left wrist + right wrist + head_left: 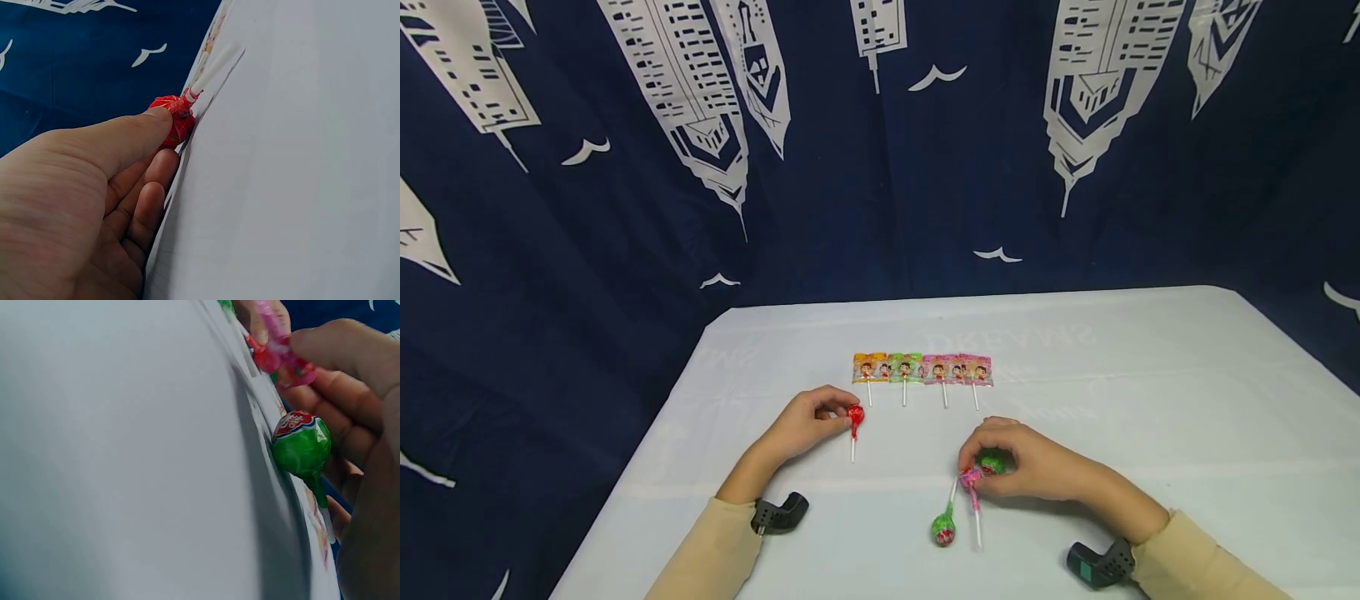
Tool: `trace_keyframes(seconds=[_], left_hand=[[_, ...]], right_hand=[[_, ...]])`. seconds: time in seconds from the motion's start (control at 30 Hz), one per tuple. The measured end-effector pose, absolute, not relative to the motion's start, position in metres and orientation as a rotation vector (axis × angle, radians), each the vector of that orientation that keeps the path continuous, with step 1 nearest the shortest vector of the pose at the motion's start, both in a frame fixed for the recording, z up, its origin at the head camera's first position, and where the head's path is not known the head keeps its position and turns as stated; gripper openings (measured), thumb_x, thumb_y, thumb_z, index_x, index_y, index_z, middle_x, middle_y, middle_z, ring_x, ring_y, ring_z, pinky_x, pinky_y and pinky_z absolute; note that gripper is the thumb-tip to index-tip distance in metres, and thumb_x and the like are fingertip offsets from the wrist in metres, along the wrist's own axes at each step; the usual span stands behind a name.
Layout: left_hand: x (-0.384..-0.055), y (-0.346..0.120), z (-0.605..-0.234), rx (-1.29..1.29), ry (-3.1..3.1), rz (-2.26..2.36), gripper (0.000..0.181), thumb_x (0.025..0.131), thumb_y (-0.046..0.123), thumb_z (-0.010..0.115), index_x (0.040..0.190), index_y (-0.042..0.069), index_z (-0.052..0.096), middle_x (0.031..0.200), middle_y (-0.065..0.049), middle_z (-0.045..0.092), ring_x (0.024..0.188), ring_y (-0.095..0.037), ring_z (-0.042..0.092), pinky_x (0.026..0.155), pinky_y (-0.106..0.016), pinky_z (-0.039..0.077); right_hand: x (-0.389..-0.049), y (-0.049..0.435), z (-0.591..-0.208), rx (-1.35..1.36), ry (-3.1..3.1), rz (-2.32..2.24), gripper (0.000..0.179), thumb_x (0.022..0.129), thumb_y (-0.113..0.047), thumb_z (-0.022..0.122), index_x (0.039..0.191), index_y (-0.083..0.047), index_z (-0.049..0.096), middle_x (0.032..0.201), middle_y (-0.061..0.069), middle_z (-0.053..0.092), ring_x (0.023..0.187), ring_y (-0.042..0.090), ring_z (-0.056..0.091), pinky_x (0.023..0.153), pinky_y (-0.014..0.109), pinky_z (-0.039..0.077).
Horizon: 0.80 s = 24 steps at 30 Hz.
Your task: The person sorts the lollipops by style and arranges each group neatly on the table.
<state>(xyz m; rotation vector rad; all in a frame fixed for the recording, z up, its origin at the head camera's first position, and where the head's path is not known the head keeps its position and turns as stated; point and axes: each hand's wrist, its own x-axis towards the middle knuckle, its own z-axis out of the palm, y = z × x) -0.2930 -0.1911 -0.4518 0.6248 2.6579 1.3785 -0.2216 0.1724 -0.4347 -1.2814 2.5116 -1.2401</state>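
My left hand (808, 425) pinches a red-wrapped lollipop (855, 414) between thumb and fingers, its white stick pointing toward me. In the left wrist view the thumb presses on the red wrapper (178, 125). My right hand (1037, 462) pinches a pink-wrapped lollipop (972, 478), stick also toward me. One green lollipop (992, 461) lies under the right hand's curved fingers, partly hidden; its red and green ball (302, 442) shows plainly in the right wrist view. Just left of the pink one, another green lollipop (943, 529) lies with its stick pointing away.
Beyond the hands, flat lollipops in printed wrappers form a side-by-side row: an orange one (870, 367), a green one (906, 367) and pink ones (943, 368), sticks toward me. They lie on a white-covered table (1150, 375). A dark blue printed curtain (887, 208) hangs behind it.
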Motion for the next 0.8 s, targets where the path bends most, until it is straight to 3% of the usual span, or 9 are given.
trace_keyframes(seconds=[0.47, 0.8], left_hand=[[-0.293, -0.190, -0.450, 0.618, 2.652, 1.364, 0.025, 0.088, 0.014, 0.074, 0.113, 0.017, 0.073, 0.095, -0.002, 0.070, 0.075, -0.012, 0.057, 0.066, -0.021, 0.046], [-0.292, -0.189, -0.449, 0.603, 2.661, 1.367, 0.023, 0.088, 0.017, 0.075, 0.111, 0.019, 0.073, 0.094, -0.001, 0.070, 0.074, -0.013, 0.056, 0.066, -0.022, 0.045]], right_hand=[[-0.247, 0.144, -0.401, -1.149, 2.529, -1.162, 0.016, 0.089, -0.025, 0.076, 0.103, -0.027, 0.069, 0.103, -0.014, 0.069, 0.102, 0.008, 0.060, 0.097, 0.041, 0.050], [-0.269, 0.114, -0.390, -1.132, 2.585, -1.174, 0.018, 0.086, -0.012, 0.075, 0.104, -0.016, 0.070, 0.100, -0.005, 0.071, 0.083, 0.007, 0.063, 0.080, 0.028, 0.056]])
